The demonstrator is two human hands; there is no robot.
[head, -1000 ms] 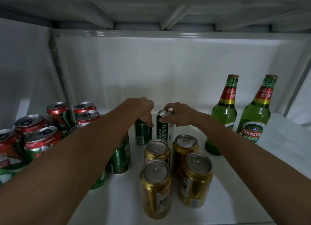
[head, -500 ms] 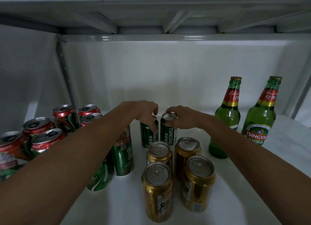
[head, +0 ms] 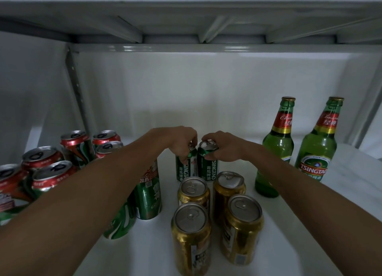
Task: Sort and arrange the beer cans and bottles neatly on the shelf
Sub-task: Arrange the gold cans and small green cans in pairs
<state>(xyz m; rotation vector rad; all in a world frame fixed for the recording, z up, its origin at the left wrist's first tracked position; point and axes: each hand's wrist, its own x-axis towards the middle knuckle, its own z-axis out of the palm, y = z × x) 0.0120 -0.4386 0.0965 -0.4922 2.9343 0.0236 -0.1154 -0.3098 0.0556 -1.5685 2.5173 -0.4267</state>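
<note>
We reach both arms deep into the white shelf (head: 351, 172). Our left hand (head: 182, 140) grips the top rim of the left green Tsingtao can (head: 185, 168), fingers curled down over its lid and pinching the upper wall. Our right hand (head: 225, 147) grips the right green Tsingtao can (head: 207, 166) the same way, thumb on the near wall below the rim, fingers wrapped over the far edge. Both cans stand upright on the shelf floor, side by side and touching or nearly so; we cannot tell which.

Just in front of them stand four gold cans (head: 191, 238) in a tight two-by-two block. To the right, two green Tsingtao bottles (head: 278, 147) stand upright, apart from each other, with open shelf floor behind them up to the back wall (head: 186, 89). Bare floor also lies between the gripped cans and the back wall.

On the left, red-topped cans (head: 51, 172) crowd the corner near the perforated upright post (head: 74, 79). A tall green can (head: 147, 195) stands under our left forearm, just beside the gold block. The upper shelf underside (head: 186, 23) hangs well above all the bottle caps.
</note>
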